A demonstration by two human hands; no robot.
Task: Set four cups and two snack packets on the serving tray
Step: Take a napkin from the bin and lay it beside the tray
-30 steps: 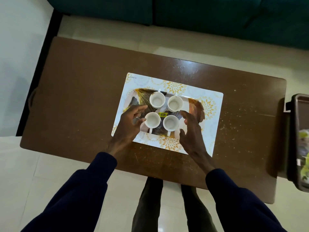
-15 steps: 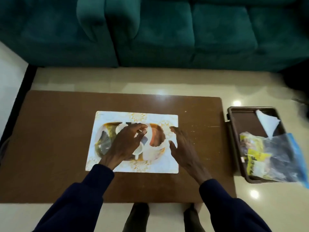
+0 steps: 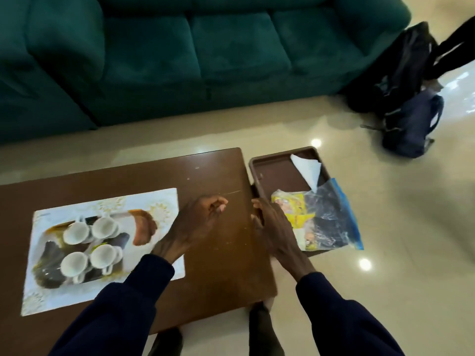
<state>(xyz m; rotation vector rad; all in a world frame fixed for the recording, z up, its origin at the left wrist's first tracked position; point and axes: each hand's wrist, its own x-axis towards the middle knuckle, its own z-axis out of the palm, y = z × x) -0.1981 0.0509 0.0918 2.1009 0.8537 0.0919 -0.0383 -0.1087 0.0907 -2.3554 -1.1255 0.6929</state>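
Note:
Several white cups [image 3: 88, 244] stand grouped on the white patterned serving tray [image 3: 41, 291] at the left of the brown table [image 3: 218, 258]. My left hand [image 3: 198, 224] hovers over the table right of the tray, fingers curled loosely, holding nothing. My right hand [image 3: 270, 227] reaches past the table's right edge, its fingers at the near rim of a brown tray [image 3: 270, 165]. Yellow snack packets [image 3: 295, 211] lie in that brown tray, partly under a clear plastic bag [image 3: 334, 217] with a blue edge.
A white paper [image 3: 307, 168] lies in the brown tray, which sits right of the table. A green sofa [image 3: 180, 55] spans the back. Dark backpacks [image 3: 408, 98] rest on the glossy floor at the far right. My legs show below the table.
Both hands have left the cups and moved right, toward the brown tray. The view has swung right, so the serving tray now lies at the left.

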